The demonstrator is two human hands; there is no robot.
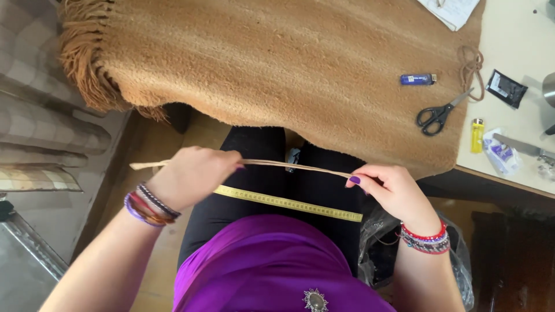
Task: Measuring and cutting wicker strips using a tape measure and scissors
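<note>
Both hands, left hand (193, 176) and right hand (393, 188), stretch a tan strip (289, 166).

You have one view only, from your head. It looks steeply down, close over your lap and the table (509, 34) edge.

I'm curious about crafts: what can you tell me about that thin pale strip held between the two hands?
The strip is a long, narrow, flat, tan band, perhaps leather or cord. It is stretched nearly level above the lap, just over a yellow measuring tape. The left hand grips it near one end, a short tail sticking out beyond; the right hand pinches the other end.
</note>
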